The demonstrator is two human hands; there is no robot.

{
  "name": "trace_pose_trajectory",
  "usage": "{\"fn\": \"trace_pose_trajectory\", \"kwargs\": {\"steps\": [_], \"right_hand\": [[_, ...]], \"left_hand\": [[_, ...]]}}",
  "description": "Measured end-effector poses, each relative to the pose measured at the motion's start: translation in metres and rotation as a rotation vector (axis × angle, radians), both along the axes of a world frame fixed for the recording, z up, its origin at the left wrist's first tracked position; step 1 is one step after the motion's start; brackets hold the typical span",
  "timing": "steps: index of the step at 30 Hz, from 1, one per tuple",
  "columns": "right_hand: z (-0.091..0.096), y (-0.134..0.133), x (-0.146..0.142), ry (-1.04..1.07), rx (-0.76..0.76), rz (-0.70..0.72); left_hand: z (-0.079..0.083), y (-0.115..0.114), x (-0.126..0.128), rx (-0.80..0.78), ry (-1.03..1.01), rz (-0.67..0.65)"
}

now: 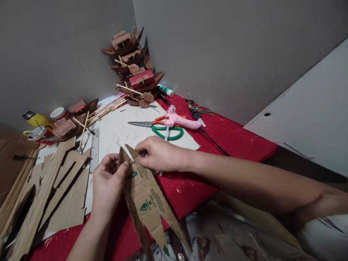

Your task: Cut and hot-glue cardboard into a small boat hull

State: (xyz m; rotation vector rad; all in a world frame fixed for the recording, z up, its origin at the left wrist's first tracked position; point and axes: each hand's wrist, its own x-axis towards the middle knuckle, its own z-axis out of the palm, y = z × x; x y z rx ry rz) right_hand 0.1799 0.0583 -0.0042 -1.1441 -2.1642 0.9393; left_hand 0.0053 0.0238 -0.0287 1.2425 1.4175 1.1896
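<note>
A cut cardboard piece (146, 195) with pointed prongs at both ends and green print hangs over the red table's front edge. My left hand (108, 177) grips its left side near the far end, thumb on the face and fingers behind. My right hand (154, 154) pinches the far right prong, its fingertips curled around the edge. A narrow gap shows between the two far prongs. Just beyond my right hand lie scissors (168, 131) with green and orange handles, and a pink glue gun (181, 120) resting across them.
Cardboard scraps (65, 195) pile up on the left beside a ruler (94, 150). Model boats (141, 80) with oars are stacked in the back corner. Thin sticks (108, 108), cups (40, 134) and a yellow bottle (39, 119) stand or lie at back left. The glue gun's cord (214, 141) runs rightward.
</note>
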Motion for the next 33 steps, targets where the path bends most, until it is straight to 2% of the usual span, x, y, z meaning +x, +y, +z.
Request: {"fn": "trace_pose_trajectory", "kwargs": {"steps": [3, 6, 13, 15, 19, 23, 28, 33], "right_hand": [[0.002, 0.000, 0.005, -0.065, 0.015, 0.072], [0.000, -0.001, 0.006, -0.142, 0.091, 0.127], [-0.014, 0.002, 0.003, -0.405, 0.382, 0.404], [-0.014, 0.003, 0.005, -0.403, 0.399, 0.362], [-0.005, 0.003, 0.011, -0.253, 0.314, 0.199], [0.001, 0.000, 0.013, -0.188, 0.214, 0.161], [-0.011, -0.001, 0.004, -0.076, 0.083, 0.096], [-0.017, 0.000, 0.001, -0.030, 0.113, 0.055]], "left_hand": [[-0.003, -0.001, 0.000, 0.013, 0.036, -0.013], [-0.004, -0.001, 0.001, 0.009, 0.050, -0.033], [-0.007, 0.005, 0.000, -0.042, 0.009, -0.010], [-0.008, 0.006, 0.000, -0.044, -0.001, -0.008], [-0.005, 0.004, 0.000, -0.011, -0.021, -0.010], [-0.003, 0.001, 0.001, 0.028, -0.014, -0.014], [-0.006, 0.001, 0.000, 0.042, 0.041, -0.014], [-0.006, 0.003, 0.000, 0.045, 0.054, -0.007]]}}
